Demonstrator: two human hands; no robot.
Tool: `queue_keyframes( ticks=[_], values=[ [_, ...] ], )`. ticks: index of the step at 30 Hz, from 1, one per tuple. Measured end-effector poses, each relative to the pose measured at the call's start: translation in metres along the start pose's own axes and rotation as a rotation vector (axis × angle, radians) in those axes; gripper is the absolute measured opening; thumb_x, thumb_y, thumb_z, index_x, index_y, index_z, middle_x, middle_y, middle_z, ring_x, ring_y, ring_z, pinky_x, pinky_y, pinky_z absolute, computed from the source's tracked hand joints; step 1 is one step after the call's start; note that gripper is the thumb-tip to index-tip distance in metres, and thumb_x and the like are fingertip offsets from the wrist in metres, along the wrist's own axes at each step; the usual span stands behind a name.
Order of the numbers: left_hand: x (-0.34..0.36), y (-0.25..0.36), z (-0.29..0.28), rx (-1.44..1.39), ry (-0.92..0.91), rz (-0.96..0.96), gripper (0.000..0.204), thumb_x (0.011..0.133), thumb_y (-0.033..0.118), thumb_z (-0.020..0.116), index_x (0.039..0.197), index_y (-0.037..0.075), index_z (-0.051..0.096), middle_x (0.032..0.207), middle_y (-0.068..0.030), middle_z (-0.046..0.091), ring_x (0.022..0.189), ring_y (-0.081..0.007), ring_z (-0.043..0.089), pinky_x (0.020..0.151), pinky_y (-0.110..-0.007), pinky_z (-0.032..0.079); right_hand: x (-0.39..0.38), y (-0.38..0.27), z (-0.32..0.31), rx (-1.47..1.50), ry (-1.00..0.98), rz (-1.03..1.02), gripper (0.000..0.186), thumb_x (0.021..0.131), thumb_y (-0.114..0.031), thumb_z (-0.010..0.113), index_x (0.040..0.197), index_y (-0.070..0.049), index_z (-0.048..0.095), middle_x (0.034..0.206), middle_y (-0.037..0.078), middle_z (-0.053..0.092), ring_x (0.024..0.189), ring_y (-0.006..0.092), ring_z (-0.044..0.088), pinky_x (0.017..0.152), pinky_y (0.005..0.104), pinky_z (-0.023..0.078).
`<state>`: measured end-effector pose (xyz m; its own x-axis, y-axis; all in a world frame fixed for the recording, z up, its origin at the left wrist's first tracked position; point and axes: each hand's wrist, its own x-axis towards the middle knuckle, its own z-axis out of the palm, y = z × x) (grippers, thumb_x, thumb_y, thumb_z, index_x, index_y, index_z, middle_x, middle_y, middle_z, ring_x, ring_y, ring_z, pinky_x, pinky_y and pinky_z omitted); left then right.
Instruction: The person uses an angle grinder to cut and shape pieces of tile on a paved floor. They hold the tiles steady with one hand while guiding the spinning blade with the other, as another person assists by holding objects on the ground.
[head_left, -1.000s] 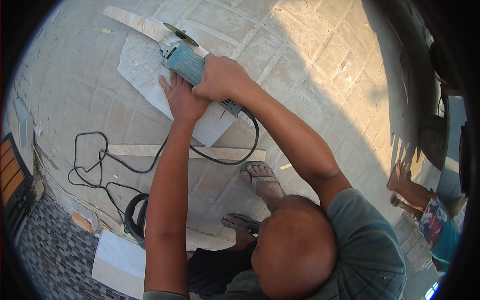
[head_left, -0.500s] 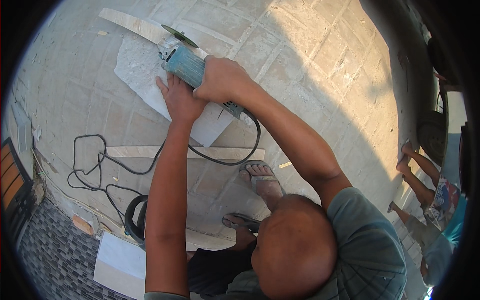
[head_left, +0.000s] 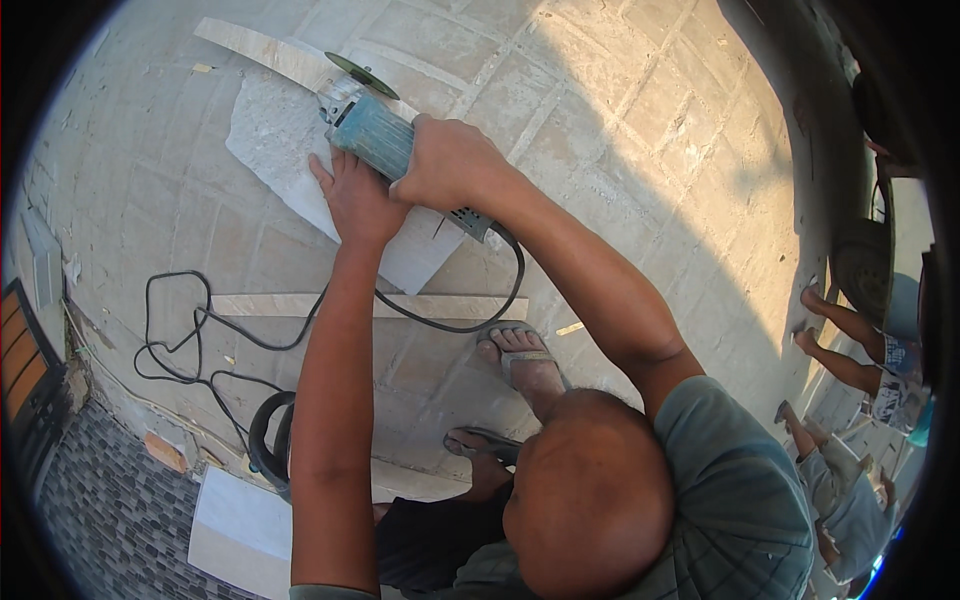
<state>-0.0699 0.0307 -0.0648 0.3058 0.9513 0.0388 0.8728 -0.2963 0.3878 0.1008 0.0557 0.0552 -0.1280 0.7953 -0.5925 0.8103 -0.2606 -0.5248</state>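
My right hand (head_left: 450, 165) grips the teal body of an angle grinder (head_left: 368, 128). Its dark cutting disc (head_left: 360, 74) stands on edge at the far rim of a pale stone tile (head_left: 270, 145) lying on the paved ground. My left hand (head_left: 350, 195) lies flat on this tile just beside the grinder, fingers spread. A long narrow tile strip (head_left: 255, 48) lies along the tile's far edge by the disc. The grinder's black cord (head_left: 455, 322) loops back from its rear toward my feet.
My sandalled feet (head_left: 525, 360) stand behind a second narrow strip (head_left: 300, 305). Black cable (head_left: 180, 350) trails left to a coil (head_left: 268, 440). A white tile (head_left: 240, 520) lies lower left. Other people's legs (head_left: 850, 340) and a vehicle wheel (head_left: 862, 265) are at right.
The grinder and both hands have stayed almost still on the tile. The people's legs at the right edge have shifted position.
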Motion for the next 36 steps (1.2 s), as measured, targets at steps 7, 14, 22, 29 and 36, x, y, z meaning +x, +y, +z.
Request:
queue_keyframes(
  ticks=[7, 14, 22, 29, 36],
  values=[
    [0.0, 0.004, 0.0, 0.013, 0.029, 0.013, 0.077, 0.081, 0.046, 0.08, 0.143, 0.007, 0.058, 0.149, -0.0153, 0.054, 0.15, -0.042, 0.038, 0.125, -0.072, 0.007, -0.002, 0.003, 0.001, 0.002, 0.008, 0.01, 0.056, 0.071, -0.028, 0.077, 0.112, 0.009, 0.068, 0.104, 0.029, 0.075, 0.102, 0.0417, 0.076, 0.09, 0.0439, 0.061],
    [0.0, 0.0, 0.0, 0.037, 0.095, 0.048, 0.061, 0.085, 0.041, 0.077, 0.132, 0.004, 0.063, 0.135, -0.0164, 0.062, 0.142, -0.0421, 0.045, 0.125, -0.073, 0.008, -0.008, 0.0, -0.002, 0.014, -0.001, 0.014, 0.057, 0.07, -0.028, 0.077, 0.112, 0.01, 0.068, 0.102, 0.03, 0.075, 0.102, 0.0418, 0.076, 0.09, 0.044, 0.061],
    [0.001, -0.001, 0.0, 0.05, -0.029, -0.001, 0.093, 0.078, 0.045, 0.083, 0.154, 0.006, 0.048, 0.164, -0.0161, 0.043, 0.161, -0.0386, 0.023, 0.126, -0.071, 0.006, -0.009, 0.008, 0.001, 0.026, 0.017, -0.005, 0.064, 0.069, -0.031, 0.079, 0.114, 0.012, 0.066, 0.101, 0.032, 0.074, 0.1, 0.0438, 0.075, 0.089, 0.0449, 0.06],
    [0.001, 0.001, 0.002, 0.036, 0.0, 0.001, 0.097, 0.078, 0.047, 0.082, 0.157, 0.006, 0.044, 0.165, -0.0154, 0.042, 0.161, -0.0375, 0.023, 0.126, -0.07, 0.007, -0.01, 0.012, 0.001, 0.05, 0.009, -0.002, 0.067, 0.068, -0.034, 0.081, 0.113, 0.013, 0.065, 0.101, 0.034, 0.073, 0.099, 0.0461, 0.073, 0.089, 0.046, 0.058],
    [0.001, -0.001, 0.002, 0.053, 0.004, 0.008, 0.098, 0.077, 0.048, 0.083, 0.157, 0.006, 0.044, 0.165, -0.015, 0.042, 0.161, -0.0371, 0.022, 0.126, -0.07, 0.008, -0.01, 0.013, 0.002, 0.05, 0.006, -0.009, 0.069, 0.068, -0.035, 0.082, 0.114, 0.013, 0.064, 0.102, 0.034, 0.073, 0.1, 0.0463, 0.073, 0.09, 0.0463, 0.058]
  ],
)
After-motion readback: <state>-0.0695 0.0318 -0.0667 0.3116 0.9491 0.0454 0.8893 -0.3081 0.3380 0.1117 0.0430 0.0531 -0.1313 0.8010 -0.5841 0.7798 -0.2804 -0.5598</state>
